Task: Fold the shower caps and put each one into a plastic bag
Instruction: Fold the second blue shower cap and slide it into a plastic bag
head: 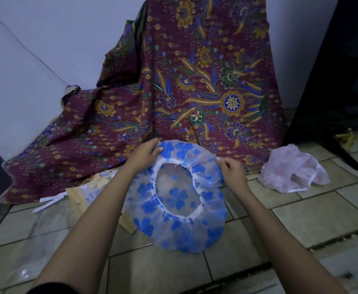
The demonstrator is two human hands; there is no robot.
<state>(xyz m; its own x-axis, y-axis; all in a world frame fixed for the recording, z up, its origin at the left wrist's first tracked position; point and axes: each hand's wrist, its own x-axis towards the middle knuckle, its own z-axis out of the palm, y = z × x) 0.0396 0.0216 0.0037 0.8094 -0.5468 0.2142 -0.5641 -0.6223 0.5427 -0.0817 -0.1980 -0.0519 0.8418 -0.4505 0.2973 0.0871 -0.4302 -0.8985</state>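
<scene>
Two outstretched hands (146,154) (232,172), likely pinch grips, on cap (174,236)

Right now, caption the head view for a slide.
Left hand and right hand grip a blue-flowered shower cap by its edge over tiled floor.

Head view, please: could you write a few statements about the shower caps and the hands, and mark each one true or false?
1. The left hand and the right hand both hold the blue-flowered shower cap at its far edge. True.
2. The blue-flowered shower cap's elastic opening faces the camera. True.
3. The blue-flowered shower cap is already folded in half. False: it is spread out round and unfolded.
4. The pink shower cap is packed in a plastic bag. False: it lies loose and crumpled on the tiled floor, to the right.
5. A patterned cloth hangs behind the hands. True.
</scene>
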